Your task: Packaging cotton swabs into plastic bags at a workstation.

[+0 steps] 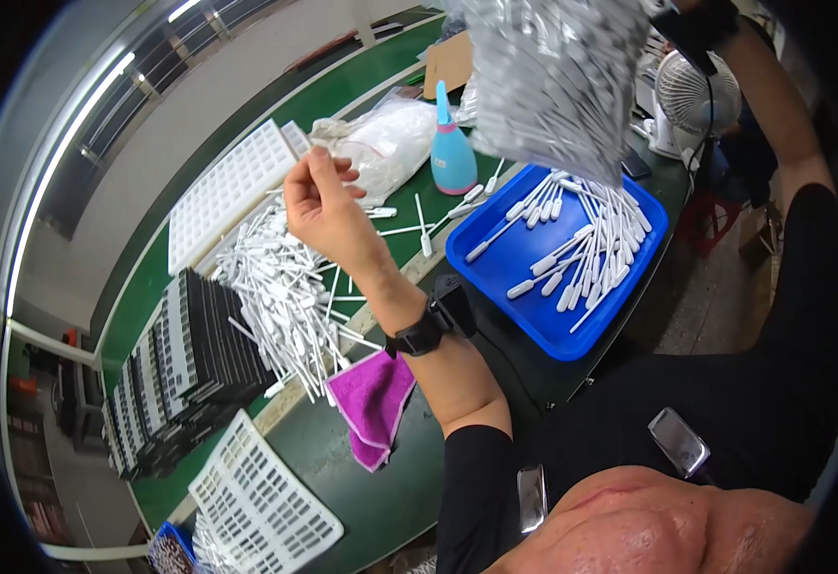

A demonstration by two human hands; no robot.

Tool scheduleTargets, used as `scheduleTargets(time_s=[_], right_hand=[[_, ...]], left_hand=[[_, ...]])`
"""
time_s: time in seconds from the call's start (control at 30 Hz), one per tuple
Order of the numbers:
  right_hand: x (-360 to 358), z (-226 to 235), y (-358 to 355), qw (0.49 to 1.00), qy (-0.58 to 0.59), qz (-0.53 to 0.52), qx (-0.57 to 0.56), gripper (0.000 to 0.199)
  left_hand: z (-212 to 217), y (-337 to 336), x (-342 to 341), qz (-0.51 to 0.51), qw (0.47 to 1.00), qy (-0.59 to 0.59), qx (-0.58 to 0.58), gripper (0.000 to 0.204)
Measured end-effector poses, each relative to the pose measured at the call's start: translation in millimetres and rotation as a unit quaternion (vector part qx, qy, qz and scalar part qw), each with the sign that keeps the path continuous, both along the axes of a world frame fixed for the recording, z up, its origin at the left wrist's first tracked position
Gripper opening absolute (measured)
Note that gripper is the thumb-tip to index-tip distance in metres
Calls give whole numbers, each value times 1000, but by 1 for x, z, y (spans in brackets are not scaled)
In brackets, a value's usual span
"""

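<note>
My left hand [328,201] is raised over a heap of white plastic transfer pipettes [290,287], its fingers loosely bent and apart, with nothing seen in it. A clear plastic bag [553,81] full of pipettes hangs in the air at the upper right. Beside its upper end is my right wrist with a dark band [696,33]. My right fingers are cut off by the top edge, but the bag hangs from that side with no other support. Below it, a blue tray [481,277] holds many loose pipettes [591,249], partly hidden by the bag.
White perforated trays [232,191] lie behind the heap. A stack of dark slotted trays [189,354] and a white slotted tray [266,493] stand left. Nearby are a purple cloth [371,407], a blue squeeze blower [452,153], a crumpled plastic bag [390,143] and a fan [696,91].
</note>
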State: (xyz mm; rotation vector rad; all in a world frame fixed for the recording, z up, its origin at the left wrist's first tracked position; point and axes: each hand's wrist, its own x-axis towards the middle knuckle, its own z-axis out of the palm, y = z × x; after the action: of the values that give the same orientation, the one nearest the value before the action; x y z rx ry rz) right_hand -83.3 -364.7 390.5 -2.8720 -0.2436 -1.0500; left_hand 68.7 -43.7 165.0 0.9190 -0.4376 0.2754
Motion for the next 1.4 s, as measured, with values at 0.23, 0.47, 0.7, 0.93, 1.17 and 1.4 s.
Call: scheduleTargets(time_s=[0.23, 0.47, 0.7, 0.93, 1.17, 1.4], right_hand=[[18, 33, -35, 694, 248, 307, 602, 29], [98, 19, -61, 720, 108, 274, 628, 30], [211, 29, -116, 889, -8, -16, 457, 32], [346, -78, -164, 739, -245, -21, 627, 28], [389, -159, -214, 893, -167, -37, 415, 24], [308, -243, -320, 992, -54, -71, 85, 20]], left_hand=[[-6, -4, 4, -13, 999, 39, 3, 19], [-9, 2, 14, -1, 999, 47, 3, 20], [-6, -9, 8, -13, 998, 54, 25, 20], [-8, -12, 2, -2, 995, 46, 86, 19], [-9, -21, -4, 4, 981, 62, 182, 19], [-13, -33, 0, -6, 976, 54, 213, 19]])
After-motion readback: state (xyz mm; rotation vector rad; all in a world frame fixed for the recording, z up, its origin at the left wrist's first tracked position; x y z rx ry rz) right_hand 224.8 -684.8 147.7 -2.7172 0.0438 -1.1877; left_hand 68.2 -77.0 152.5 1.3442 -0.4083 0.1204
